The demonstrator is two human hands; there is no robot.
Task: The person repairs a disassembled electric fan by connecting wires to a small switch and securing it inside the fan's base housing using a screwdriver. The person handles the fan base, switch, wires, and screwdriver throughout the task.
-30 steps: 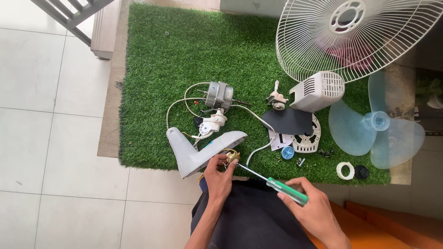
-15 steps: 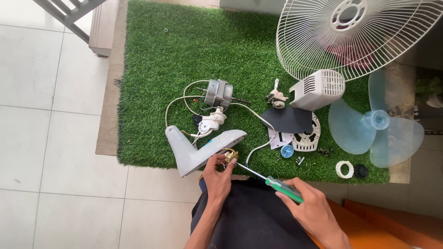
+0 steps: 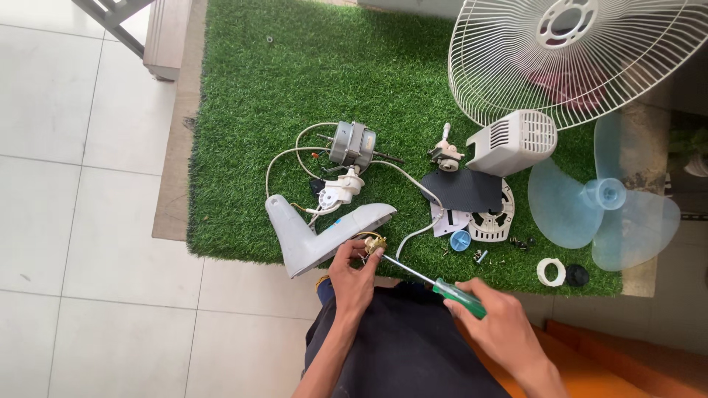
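Beside green turf (image 3: 295, 81), left hand (image 3: 352, 271) pinches a small brass part (image 3: 375, 242); right hand (image 3: 495, 326) grips a green-handled screwdriver (image 3: 435, 283).

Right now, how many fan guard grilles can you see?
1. The white wire grille lies at the top right, overlapping the grass mat. A second may be hidden beneath it.

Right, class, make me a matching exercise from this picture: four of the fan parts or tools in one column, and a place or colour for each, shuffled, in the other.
Column one:
1. screwdriver
2. fan blade
3. motor
4. wire grille

Column two:
a. top right, off-white
b. on the grass, with white wires
c. translucent pale blue
d. green handle, in the right hand

Pairs: 1-d, 2-c, 3-b, 4-a
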